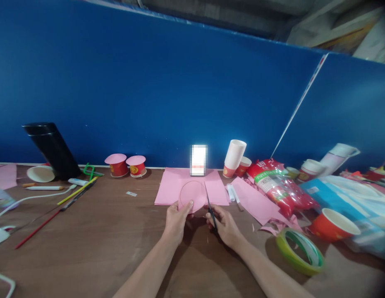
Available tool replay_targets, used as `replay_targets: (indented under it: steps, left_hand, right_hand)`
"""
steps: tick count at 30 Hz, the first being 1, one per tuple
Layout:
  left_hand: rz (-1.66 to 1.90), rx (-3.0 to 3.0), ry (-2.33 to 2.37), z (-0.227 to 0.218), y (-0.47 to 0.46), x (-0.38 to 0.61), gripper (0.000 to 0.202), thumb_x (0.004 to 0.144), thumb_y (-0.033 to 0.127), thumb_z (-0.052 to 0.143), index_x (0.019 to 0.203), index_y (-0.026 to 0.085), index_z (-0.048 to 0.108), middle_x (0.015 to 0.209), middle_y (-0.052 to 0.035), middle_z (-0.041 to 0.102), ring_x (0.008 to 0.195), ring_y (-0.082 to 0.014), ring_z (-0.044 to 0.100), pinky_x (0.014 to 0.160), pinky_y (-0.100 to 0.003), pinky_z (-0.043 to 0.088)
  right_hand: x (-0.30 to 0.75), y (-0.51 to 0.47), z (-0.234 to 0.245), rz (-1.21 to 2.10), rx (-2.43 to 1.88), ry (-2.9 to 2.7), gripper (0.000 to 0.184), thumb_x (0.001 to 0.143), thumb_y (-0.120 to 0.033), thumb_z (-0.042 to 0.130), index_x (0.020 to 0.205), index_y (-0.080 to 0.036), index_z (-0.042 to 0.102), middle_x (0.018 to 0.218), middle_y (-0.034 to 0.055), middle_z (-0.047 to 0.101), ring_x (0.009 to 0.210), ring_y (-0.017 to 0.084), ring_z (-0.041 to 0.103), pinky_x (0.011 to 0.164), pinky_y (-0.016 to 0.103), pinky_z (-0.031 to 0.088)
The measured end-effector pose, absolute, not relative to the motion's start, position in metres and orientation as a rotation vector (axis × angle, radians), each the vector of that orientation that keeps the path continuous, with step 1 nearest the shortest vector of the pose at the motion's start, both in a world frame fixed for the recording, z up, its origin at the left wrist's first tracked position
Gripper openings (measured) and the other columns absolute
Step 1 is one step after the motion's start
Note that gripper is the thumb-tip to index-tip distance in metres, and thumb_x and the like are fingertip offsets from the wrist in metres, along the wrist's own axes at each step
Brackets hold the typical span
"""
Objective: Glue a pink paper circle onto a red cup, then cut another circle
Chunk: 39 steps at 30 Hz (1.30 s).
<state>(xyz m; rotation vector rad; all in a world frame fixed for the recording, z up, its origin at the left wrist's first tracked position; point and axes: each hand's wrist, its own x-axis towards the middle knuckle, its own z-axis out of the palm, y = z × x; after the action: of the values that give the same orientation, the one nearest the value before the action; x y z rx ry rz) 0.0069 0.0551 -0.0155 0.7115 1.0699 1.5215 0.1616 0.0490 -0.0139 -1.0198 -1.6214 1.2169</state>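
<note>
My left hand [176, 217] pinches the lower edge of a round pink paper disc [192, 193], thumb on top. My right hand [225, 223] is closed around black scissors [210, 205], whose blades point up beside the disc's right edge. Both hands hover over a brown table [102, 240], just in front of a stack of pink paper sheets [172, 186].
Two red cups with pink paper tops [127, 164] stand at the blue wall. Stacked paper cups [235, 158], a red cup pack [277, 186], a red cup [331, 224] and a green tape roll [299, 250] lie right. Pencils and sticks [66, 198] and a black box [52, 149] sit left.
</note>
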Motion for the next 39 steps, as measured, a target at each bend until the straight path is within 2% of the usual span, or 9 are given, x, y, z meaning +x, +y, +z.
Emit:
replay_targets:
  steps: [10, 20, 39]
  left_hand:
    - [1.483, 0.785, 1.087, -0.0179, 0.0557, 0.0072, 0.039, 0.056, 0.037, 0.069, 0.081, 0.008, 0.065, 0.062, -0.0057, 0.064, 0.054, -0.0146, 0.058, 0.048, -0.024, 0.045]
    - [1.489, 0.801, 1.076, -0.0196, 0.0551, 0.0067, 0.036, 0.059, 0.035, 0.068, 0.083, 0.008, 0.064, 0.066, -0.0062, 0.065, 0.054, -0.0129, 0.056, 0.048, -0.023, 0.044]
    - [1.474, 0.760, 1.071, -0.0201, 0.0567, 0.0064, 0.040, 0.059, 0.035, 0.069, 0.087, 0.007, 0.063, 0.067, -0.0076, 0.064, 0.056, -0.0147, 0.058, 0.049, -0.023, 0.045]
  right_hand:
    - [0.1617, 0.0517, -0.0152, 1.246, -1.001, -1.572, 0.036, 0.077, -0.038, 0.053, 0.104, -0.015, 0.050, 0.063, -0.0018, 0.048, 0.054, 0.010, 0.046, 0.049, 0.021, 0.041]
    - [0.1620, 0.0528, -0.0159, 1.261, -0.991, -1.551, 0.034, 0.077, -0.039, 0.053, 0.102, -0.015, 0.050, 0.063, -0.0016, 0.048, 0.055, 0.010, 0.047, 0.049, 0.021, 0.042]
    - [0.1631, 0.0519, -0.0145, 1.267, -1.012, -1.561, 0.032, 0.078, -0.036, 0.052, 0.102, -0.015, 0.050, 0.060, -0.0033, 0.047, 0.050, 0.008, 0.045, 0.046, 0.020, 0.036]
